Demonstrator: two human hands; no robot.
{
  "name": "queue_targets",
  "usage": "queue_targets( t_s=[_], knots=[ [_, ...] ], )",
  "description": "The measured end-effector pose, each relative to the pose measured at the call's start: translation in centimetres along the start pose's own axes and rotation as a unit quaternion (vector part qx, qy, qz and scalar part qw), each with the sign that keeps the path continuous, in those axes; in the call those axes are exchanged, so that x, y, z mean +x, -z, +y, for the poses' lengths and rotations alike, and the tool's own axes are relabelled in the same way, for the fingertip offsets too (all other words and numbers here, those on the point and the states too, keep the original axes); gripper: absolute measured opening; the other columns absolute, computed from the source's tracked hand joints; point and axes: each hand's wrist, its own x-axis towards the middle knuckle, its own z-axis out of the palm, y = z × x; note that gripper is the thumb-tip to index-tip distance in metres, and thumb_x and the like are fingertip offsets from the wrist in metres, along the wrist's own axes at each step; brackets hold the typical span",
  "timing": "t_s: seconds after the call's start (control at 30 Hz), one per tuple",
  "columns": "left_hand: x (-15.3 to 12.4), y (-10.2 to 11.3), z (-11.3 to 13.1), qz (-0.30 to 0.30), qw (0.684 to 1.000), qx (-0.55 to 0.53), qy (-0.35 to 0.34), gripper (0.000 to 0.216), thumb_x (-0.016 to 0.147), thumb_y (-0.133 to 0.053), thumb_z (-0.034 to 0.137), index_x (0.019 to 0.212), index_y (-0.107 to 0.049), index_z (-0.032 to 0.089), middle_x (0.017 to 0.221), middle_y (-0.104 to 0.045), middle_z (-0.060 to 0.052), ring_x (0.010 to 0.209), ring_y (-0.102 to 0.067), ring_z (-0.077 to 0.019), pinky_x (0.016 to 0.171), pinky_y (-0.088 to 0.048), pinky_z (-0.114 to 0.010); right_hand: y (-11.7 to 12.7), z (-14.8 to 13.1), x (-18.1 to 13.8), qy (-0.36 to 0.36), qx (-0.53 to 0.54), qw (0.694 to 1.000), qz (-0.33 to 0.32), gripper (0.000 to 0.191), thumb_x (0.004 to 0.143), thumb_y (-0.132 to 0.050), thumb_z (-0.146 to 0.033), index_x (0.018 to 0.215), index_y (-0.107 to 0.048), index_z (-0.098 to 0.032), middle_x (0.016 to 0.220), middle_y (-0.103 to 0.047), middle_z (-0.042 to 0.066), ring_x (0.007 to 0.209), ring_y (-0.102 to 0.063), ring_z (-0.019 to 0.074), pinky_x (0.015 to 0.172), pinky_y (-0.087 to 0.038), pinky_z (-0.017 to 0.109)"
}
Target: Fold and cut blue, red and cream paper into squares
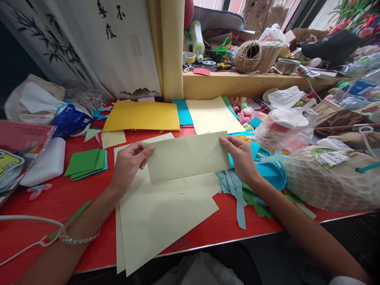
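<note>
Both hands hold a pale cream strip of paper stretched between them, tilted a little up to the right. My left hand pinches its upper left corner between thumb and fingers. At the upper right corner, my right hand grips the strip in the same way. Beneath it, larger cream paper sheets lie overlapped on the red table, reaching past its front edge. A thin dark line shows on the sheets. Part of the sheets is hidden behind the held strip.
Green paper squares lie left. Yellow paper and another cream sheet lie at the back. Blue and green scraps, a blue basket and a net-wrapped bundle crowd the right. A twine ball sits on the sill.
</note>
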Motion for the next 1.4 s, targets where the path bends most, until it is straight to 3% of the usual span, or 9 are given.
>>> queue_targets(
  t_s=[0.7,0.8,0.9,1.0,1.1,1.17,1.3,1.4],
  knots=[
    [-0.2,0.0,0.2,-0.009,1.000,0.014,0.005,0.021,0.072,-0.068,0.032,0.061,-0.056,0.019,0.049,-0.037,0.006,0.043,-0.032,-0.0069,0.044,-0.024,-0.024,0.1,0.2,0.1,0.013,-0.033,0.999,0.017,0.021,0.081,-0.059,-0.040,0.079,-0.066,-0.020,0.075,-0.061,0.002,0.067,-0.055,0.0131,0.059,-0.047,0.025],
    [-0.2,0.0,0.2,-0.012,0.999,0.050,0.019,0.020,0.073,-0.066,0.035,0.064,-0.057,0.020,0.050,-0.039,0.006,0.043,-0.032,-0.0073,0.044,-0.024,-0.024,0.2,0.4,0.2,0.026,-0.072,0.997,0.012,0.024,0.081,-0.058,-0.041,0.073,-0.062,-0.018,0.072,-0.058,0.002,0.065,-0.053,0.0129,0.056,-0.042,0.024],
    [-0.1,0.0,-0.2,-0.019,0.988,0.148,0.031,0.024,0.076,-0.062,0.040,0.064,-0.055,0.020,0.049,-0.040,0.005,0.045,-0.035,-0.0088,0.046,-0.027,-0.024,0.3,0.9,0.3,0.063,-0.187,0.980,0.008,0.027,0.084,-0.053,-0.039,0.069,-0.058,-0.018,0.068,-0.056,0.002,0.062,-0.050,0.0130,0.053,-0.037,0.025],
    [-0.4,-0.2,-1.0,-0.026,0.939,0.343,-0.025,0.022,0.082,-0.052,0.039,0.071,-0.057,0.021,0.056,-0.049,0.003,0.051,-0.044,-0.0120,0.050,-0.029,-0.026,0.2,1.7,0.4,0.120,-0.381,0.917,0.008,0.024,0.086,-0.050,-0.033,0.070,-0.059,-0.017,0.067,-0.060,0.002,0.062,-0.051,0.0142,0.058,-0.035,0.027],
    [-1.0,-0.7,-1.9,-0.026,0.827,0.544,-0.135,0.020,0.088,-0.042,0.030,0.081,-0.058,0.020,0.068,-0.058,-0.002,0.063,-0.052,-0.0170,0.049,-0.026,-0.028,-0.1,2.7,0.4,0.161,-0.536,0.829,-0.017,0.023,0.087,-0.047,-0.027,0.074,-0.062,-0.016,0.070,-0.065,0.005,0.063,-0.054,0.0162,0.064,-0.034,0.029],
    [-1.3,-1.1,-2.5,-0.024,0.758,0.620,-0.201,0.023,0.089,-0.037,0.022,0.081,-0.057,0.018,0.072,-0.060,-0.005,0.069,-0.055,-0.0192,0.048,-0.025,-0.029,-0.3,3.4,0.4,0.177,-0.586,0.790,-0.032,0.026,0.089,-0.044,-0.026,0.074,-0.063,-0.016,0.070,-0.066,0.006,0.062,-0.055,0.0166,0.065,-0.033,0.030],
    [-1.6,-1.7,-3.2,-0.036,0.672,0.678,-0.294,0.030,0.083,-0.030,0.001,0.074,-0.055,0.015,0.067,-0.056,-0.007,0.062,-0.052,-0.0192,0.050,-0.031,-0.030,-0.7,4.2,0.3,0.206,-0.622,0.754,-0.046,0.033,0.093,-0.037,-0.027,0.075,-0.063,-0.015,0.071,-0.066,0.007,0.060,-0.054,0.0161,0.064,-0.031,0.030],
    [-1.6,-1.9,-3.2,-0.036,0.641,0.688,-0.339,0.035,0.078,-0.028,-0.005,0.072,-0.055,0.016,0.063,-0.053,-0.008,0.057,-0.047,-0.0187,0.050,-0.032,-0.031,-0.8,4.4,0.2,0.234,-0.639,0.731,-0.049,0.037,0.095,-0.032,-0.026,0.076,-0.062,-0.015,0.070,-0.065,0.007,0.061,-0.052,0.0161,0.063,-0.029,0.030]
  ],
)
